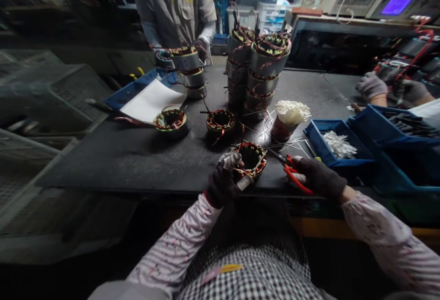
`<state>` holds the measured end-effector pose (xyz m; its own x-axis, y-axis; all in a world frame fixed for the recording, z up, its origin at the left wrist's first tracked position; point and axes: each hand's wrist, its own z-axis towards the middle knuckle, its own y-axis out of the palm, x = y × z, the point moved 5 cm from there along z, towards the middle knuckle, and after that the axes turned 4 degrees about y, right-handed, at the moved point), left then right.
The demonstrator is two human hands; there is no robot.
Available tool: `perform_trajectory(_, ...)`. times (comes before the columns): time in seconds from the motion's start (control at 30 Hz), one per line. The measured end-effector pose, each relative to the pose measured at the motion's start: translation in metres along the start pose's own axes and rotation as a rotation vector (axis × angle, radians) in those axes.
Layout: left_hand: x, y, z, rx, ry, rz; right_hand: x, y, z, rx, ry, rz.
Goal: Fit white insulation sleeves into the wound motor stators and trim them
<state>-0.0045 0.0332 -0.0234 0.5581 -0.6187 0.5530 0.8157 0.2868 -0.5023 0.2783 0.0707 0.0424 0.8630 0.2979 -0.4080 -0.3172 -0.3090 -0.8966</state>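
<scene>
A wire-wound motor stator sits near the front edge of the dark table, its ring opening facing up. My left hand, in a dark glove with pale fingertips, is closed on the stator's left rim. My right hand, gloved too, grips the red handles of slim-jawed cutting pliers. Their tips point left, close to the stator's right rim; whether they touch it I cannot tell. Behind it stand two more wound stators, one just beyond and another farther left.
Stacked stators rise at the back. A cup of white ties stands amid loose ties. To the right are a blue bin of white pieces and a larger blue bin. One co-worker stands opposite; another's gloved hand is at right.
</scene>
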Motion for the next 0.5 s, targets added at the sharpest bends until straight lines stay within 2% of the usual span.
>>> perform_trajectory(0.17, -0.005, 0.011, -0.005, 0.038, 0.104, 0.037, -0.04, 0.002, -0.029, -0.009, -0.045, -0.394)
perform_trajectory(0.27, -0.007, 0.011, -0.007, 0.036, 0.082, 0.065, -0.051, 0.0, -0.032, -0.036, -0.025, -0.451)
perform_trajectory(0.33, -0.005, 0.0, -0.003, -0.009, 0.053, 0.085, -0.044, -0.002, -0.035, -0.047, -0.033, -0.377)
perform_trajectory(0.4, 0.003, -0.019, 0.008, -0.036, 0.05, 0.113, -0.029, -0.003, -0.034, -0.046, -0.035, -0.238)
perform_trajectory(0.5, 0.025, -0.044, 0.036, -0.032, 0.056, 0.163, 0.0, -0.001, -0.02, -0.007, 0.115, -0.16)
